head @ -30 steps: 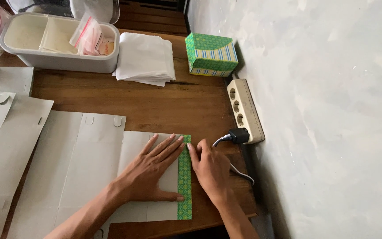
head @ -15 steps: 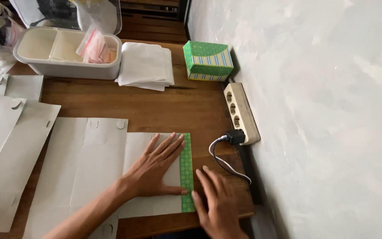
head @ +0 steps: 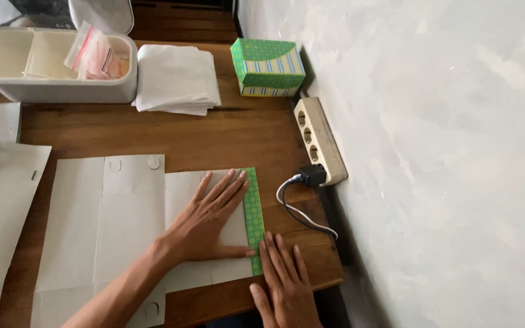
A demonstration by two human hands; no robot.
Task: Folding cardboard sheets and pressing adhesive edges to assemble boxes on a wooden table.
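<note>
A white sheet of paper point(head: 189, 182) with a green patterned strip point(head: 252, 200) along its right edge lies on the wooden table point(head: 214, 133). My left hand point(head: 211, 215) lies flat on the sheet, fingers spread, tips near the strip's upper part. My right hand point(head: 284, 285) rests flat at the table's front edge, its fingertips touching the strip's lower end. Neither hand grips anything.
Larger white cut sheets point(head: 101, 218) lie to the left. At the back stand a white divided bin point(head: 50, 64) with plastic bags, a stack of folded white paper point(head: 177, 79) and a green striped box point(head: 268, 65). A power strip point(head: 318, 143) with a plug and cable point(head: 299, 206) runs along the wall.
My right hand has slid down the green strip toward the table's front edge. My left hand has stayed flat on the sheet. The camera view shifted slightly.
</note>
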